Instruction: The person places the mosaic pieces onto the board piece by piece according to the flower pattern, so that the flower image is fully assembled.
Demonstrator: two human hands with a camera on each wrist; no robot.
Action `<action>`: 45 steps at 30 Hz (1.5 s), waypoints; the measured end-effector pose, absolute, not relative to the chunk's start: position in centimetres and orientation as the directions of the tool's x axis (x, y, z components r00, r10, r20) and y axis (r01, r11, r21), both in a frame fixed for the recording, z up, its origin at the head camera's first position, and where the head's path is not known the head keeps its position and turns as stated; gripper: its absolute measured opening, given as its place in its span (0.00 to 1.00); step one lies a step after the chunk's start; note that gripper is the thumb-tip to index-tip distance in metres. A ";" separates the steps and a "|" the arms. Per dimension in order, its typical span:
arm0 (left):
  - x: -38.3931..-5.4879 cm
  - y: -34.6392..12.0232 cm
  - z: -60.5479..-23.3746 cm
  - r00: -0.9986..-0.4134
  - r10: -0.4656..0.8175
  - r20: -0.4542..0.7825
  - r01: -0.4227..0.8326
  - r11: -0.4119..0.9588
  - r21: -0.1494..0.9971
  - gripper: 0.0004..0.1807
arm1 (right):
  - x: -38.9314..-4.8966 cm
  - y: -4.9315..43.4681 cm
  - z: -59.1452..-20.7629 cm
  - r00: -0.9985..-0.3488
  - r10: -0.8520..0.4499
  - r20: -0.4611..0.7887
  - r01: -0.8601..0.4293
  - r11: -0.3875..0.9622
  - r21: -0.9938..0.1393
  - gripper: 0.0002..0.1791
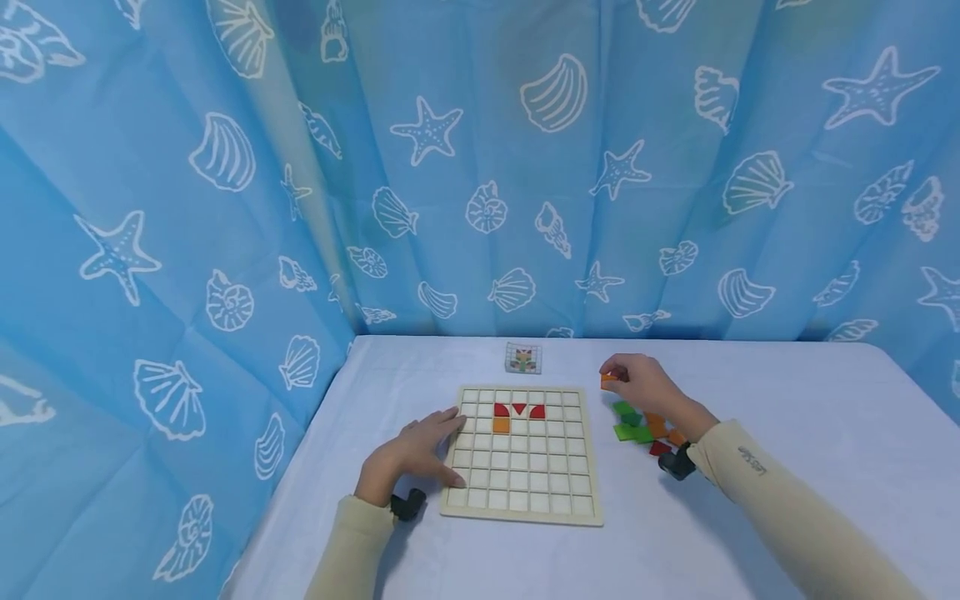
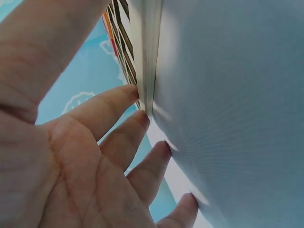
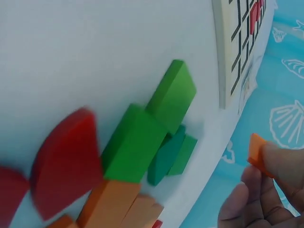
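Note:
A cream grid board (image 1: 519,515) lies on the white table. Two red quarter-round tiles (image 1: 537,412) and a red triangle tile (image 1: 519,408) sit in one of its upper rows, with an orange square tile (image 1: 501,426) under the left red one. My left hand (image 1: 417,448) rests along the board's left edge, thumb and fingers spread, fingertips at the rim (image 2: 148,61). Raised beyond the loose pieces, my right hand (image 1: 647,387) pinches an orange tile (image 3: 257,151) between thumb and finger.
Right of the board lies a loose pile of green tiles (image 3: 134,142), orange tiles (image 3: 108,204) and red tiles (image 3: 69,164). A small card with a coloured grid pattern (image 1: 522,358) lies behind the board. A blue shell-print curtain (image 1: 480,250) hangs at the table's back and left.

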State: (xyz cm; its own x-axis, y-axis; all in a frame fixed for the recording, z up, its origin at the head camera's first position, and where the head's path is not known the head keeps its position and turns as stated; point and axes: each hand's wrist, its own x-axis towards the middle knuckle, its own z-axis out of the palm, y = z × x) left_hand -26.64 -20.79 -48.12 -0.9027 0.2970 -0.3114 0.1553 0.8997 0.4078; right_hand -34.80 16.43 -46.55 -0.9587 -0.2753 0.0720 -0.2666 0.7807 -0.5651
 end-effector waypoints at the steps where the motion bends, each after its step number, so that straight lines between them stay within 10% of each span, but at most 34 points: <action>1: -26.6 -20.8 -48.1 -0.903 0.296 -0.311 0.155 0.900 0.408 0.57 | -34.9 16.3 -46.6 -0.957 -0.279 0.076 -0.273 0.780 -0.563 0.11; 45: -26.6 -20.6 -48.2 -0.903 0.301 -0.306 0.160 0.898 0.410 0.57 | -31.8 5.2 -48.3 -0.950 -0.310 0.045 -0.245 0.644 -0.724 0.05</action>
State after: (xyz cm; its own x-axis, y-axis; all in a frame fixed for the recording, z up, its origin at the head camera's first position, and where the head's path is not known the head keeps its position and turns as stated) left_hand -26.55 -20.58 -48.25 -0.9034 0.3007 -0.3057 0.1601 0.8979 0.4102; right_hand -31.85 5.24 -48.25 -0.9497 -0.3100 0.0449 -0.2446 0.6444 -0.7245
